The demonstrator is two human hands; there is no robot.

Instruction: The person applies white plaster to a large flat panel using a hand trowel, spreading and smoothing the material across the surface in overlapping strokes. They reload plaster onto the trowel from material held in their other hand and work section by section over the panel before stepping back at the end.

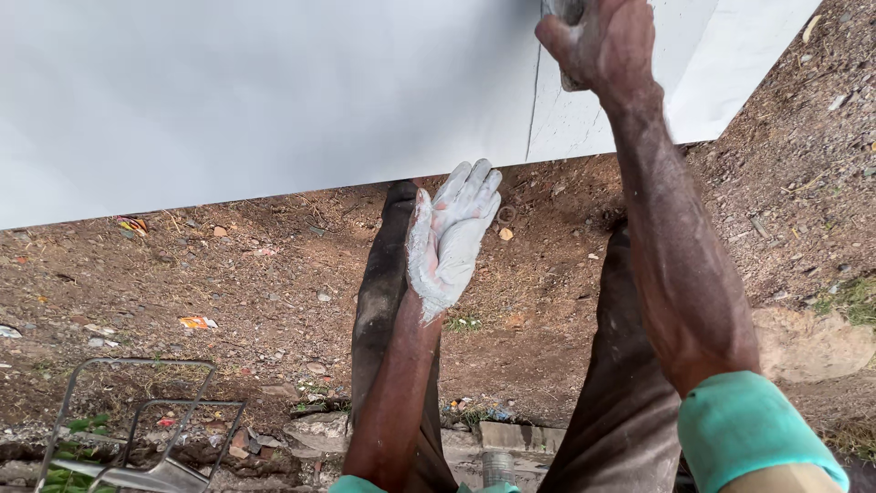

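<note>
1. Here, the right hand (pixel 607 41) is raised to the top edge of the view, fingers curled tight round a small grey tool (pixel 569 13); most of that tool is cut off by the frame, so its kind cannot be told.
2. The tool end and the knuckles sit against the pale grey-white painted wall (pixel 274 91), just right of a thin vertical seam (pixel 534 105) in the surface.
3. The left hand (pixel 452 237) hangs lower, in front of the wall's bottom edge, palm turned up, fingers straight and lying side by side, holding nothing.
4. Its palm and fingers are coated in whitish-grey paste; the forearm below is bare.
5. Both arms end in turquoise-green sleeve cuffs (pixel 753 429) at the lower edge of the view.
6. Beneath the arms, dark brown dusty trouser legs (pixel 383 283) point toward the wall's base.
7. The ground is bare reddish-brown soil (pixel 228 283), scattered with pebbles, scraps of orange litter (pixel 197 321) and sparse grass.
8. At lower left, a bent grey metal wire frame (pixel 137 411) lies over broken stones, well apart from both hands.
</note>
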